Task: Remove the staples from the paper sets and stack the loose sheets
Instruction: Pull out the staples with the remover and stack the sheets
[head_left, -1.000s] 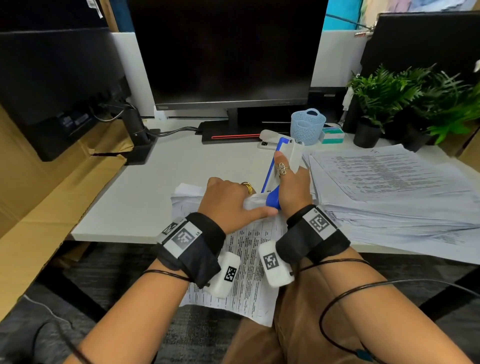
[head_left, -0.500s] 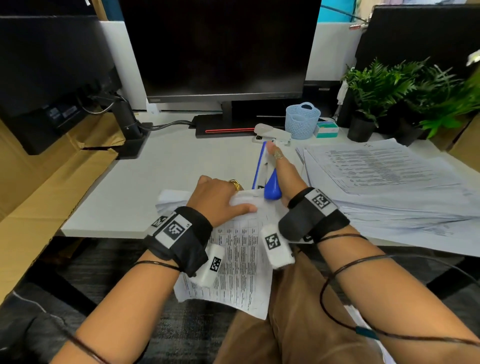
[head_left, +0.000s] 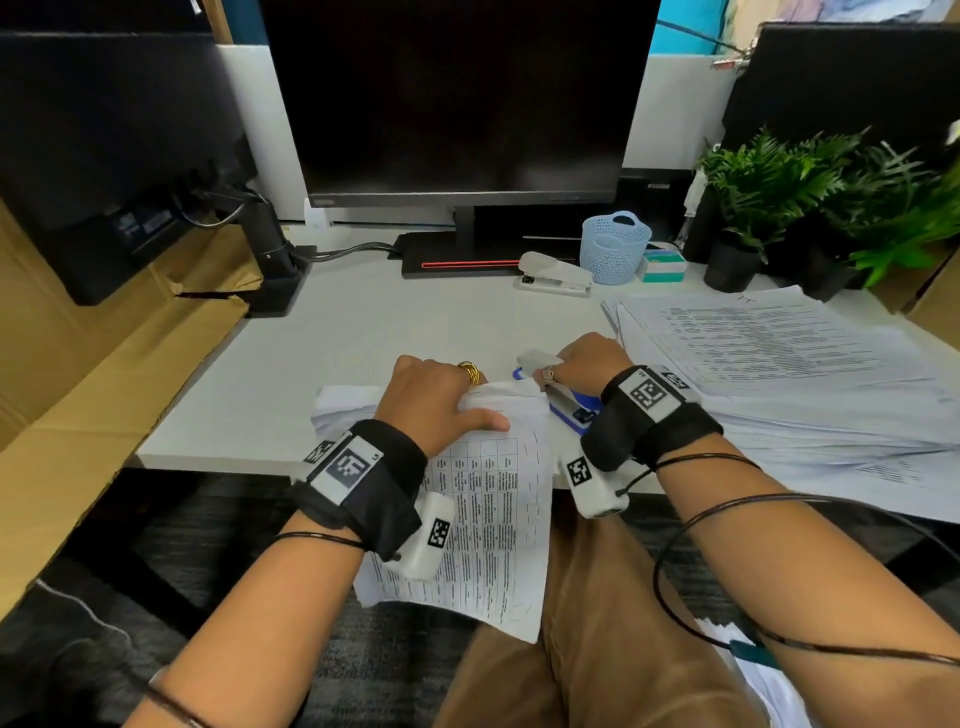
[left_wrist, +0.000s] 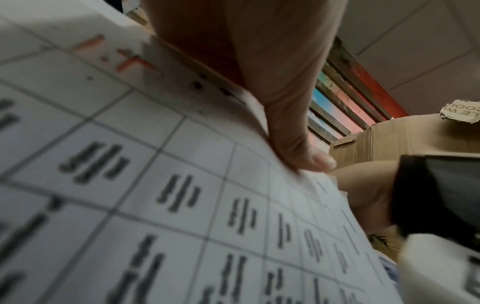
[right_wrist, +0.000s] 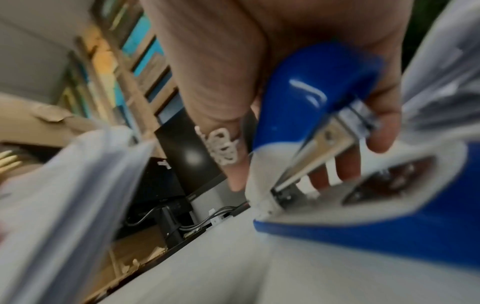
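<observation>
A stapled paper set (head_left: 483, 519) printed with tables hangs over the desk's front edge onto my lap. My left hand (head_left: 441, 400) grips its top edge, thumb (left_wrist: 293, 144) pressed on the sheet (left_wrist: 155, 185). My right hand (head_left: 587, 358) holds a blue and white stapler (head_left: 566, 402) just right of the set's top corner, lying low on the desk. The right wrist view shows my fingers (right_wrist: 379, 123) curled round the stapler (right_wrist: 324, 115), its metal jaw gaping. A big stack of loose sheets (head_left: 779, 364) lies to the right.
Another white stapler (head_left: 553, 273), a light blue basket (head_left: 615, 247) and a small teal box (head_left: 665, 265) stand by the monitor base. Potted plants (head_left: 769, 208) fill the back right. Cardboard (head_left: 104, 389) borders the white desk (head_left: 363, 332) on the left.
My right hand has swung the stapler down from standing upright to lying low on the desk beside the set's corner. My left hand has kept its grip on the paper.
</observation>
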